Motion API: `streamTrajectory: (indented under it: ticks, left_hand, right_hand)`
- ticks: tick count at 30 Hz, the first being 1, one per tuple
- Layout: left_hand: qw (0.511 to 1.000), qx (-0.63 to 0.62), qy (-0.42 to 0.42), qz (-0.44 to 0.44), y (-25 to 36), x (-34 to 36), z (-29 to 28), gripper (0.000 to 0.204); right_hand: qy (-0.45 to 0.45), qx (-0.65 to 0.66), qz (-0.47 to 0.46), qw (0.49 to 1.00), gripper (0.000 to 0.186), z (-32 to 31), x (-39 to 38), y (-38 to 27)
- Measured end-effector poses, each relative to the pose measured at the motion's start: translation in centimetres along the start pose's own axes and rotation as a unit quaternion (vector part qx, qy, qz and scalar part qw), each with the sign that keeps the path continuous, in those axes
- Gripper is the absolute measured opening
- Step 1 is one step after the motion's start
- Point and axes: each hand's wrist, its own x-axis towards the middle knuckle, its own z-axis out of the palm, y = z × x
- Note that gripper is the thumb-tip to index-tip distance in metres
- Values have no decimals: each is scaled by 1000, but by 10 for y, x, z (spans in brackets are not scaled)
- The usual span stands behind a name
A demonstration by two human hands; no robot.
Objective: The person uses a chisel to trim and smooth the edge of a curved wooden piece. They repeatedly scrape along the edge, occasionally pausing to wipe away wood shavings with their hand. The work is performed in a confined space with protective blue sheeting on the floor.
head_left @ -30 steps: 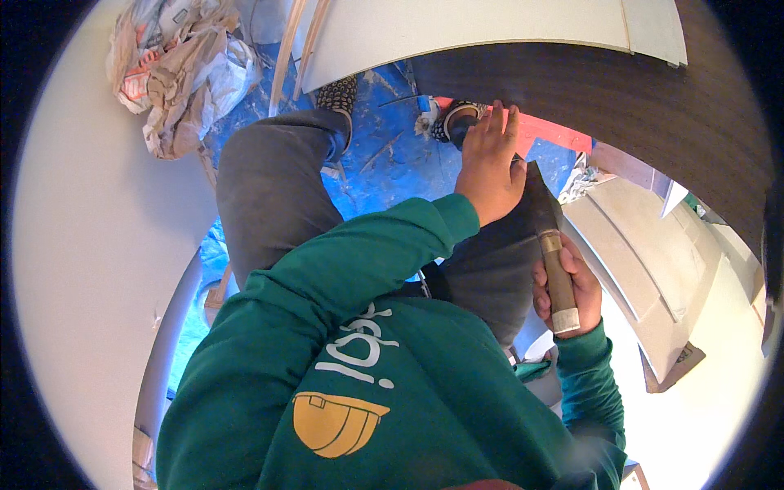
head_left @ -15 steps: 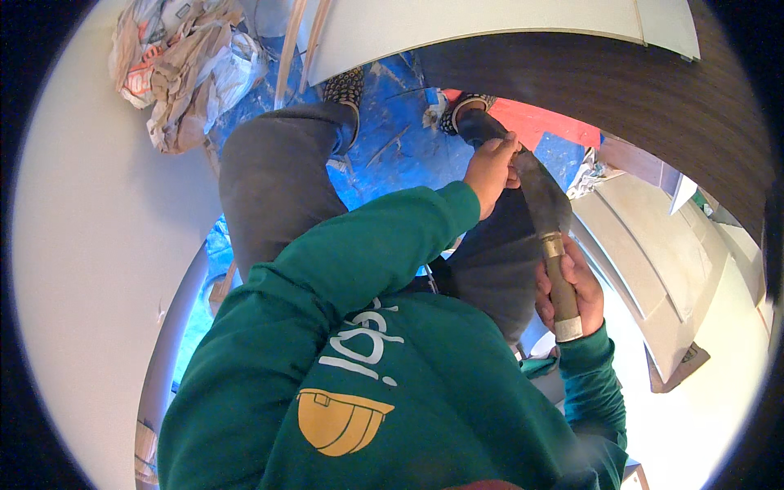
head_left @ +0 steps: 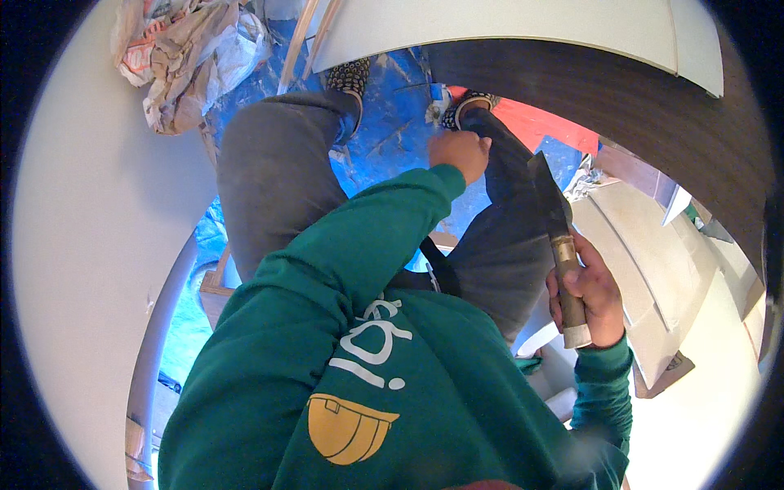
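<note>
My right hand [head_left: 594, 290] is wrapped round the wooden handle of a knife [head_left: 569, 286]. The handle has a metal collar at the blade end and a pale cap at its butt. Its broad dark blade points up and away over my right thigh, tip slanted. My left hand [head_left: 461, 153] is closed, apart from the blade, between my knees and close to the right shin. Its fingers curl out of sight, so what they hold, if anything, is hidden.
Blue sheeting [head_left: 392, 114] covers the floor under my feet. Crumpled paper and plastic [head_left: 188, 65] lie at the far left. A dark wood-grain panel [head_left: 604, 106] curves across the far right, with pale boards [head_left: 645, 253] stacked beside my right arm. A pale wall [head_left: 82, 245] stands at left.
My left hand has come away from the blade and moved left, fingers closed. The knife has shifted slightly right in my right hand, with its whole blade now exposed.
</note>
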Motion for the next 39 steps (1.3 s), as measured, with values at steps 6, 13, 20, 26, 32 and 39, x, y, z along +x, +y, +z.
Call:
streamTrajectory:
  ticks: [6, 13, 20, 26, 32, 39]
  left_hand:
    - [991, 7, -127, 39, 10, -2, -15, 44]
    - [960, -158, 197, 117, 40, -15, -38, 78]
    - [956, -165, 169, 174, 47, -20, -34, 83]
    - [946, -174, 182, 205, 46, -24, -35, 78]
    - [946, -173, 178, 208, 48, -26, -37, 76]
    - [924, -243, 243, 168, 47, -29, -26, 67]
  right_hand:
    - [54, -117, -13, 992, 75, 14, -1, -24]
    - [34, -76, -3, 997, 74, 8, -8, -34]
    - [41, -83, -18, 996, 73, 20, -13, -41]
    - [68, -111, -31, 991, 66, 28, -11, -51]
    - [87, -121, -45, 988, 64, 32, -12, -56]
    - [92, -136, -40, 986, 63, 38, -12, -61]
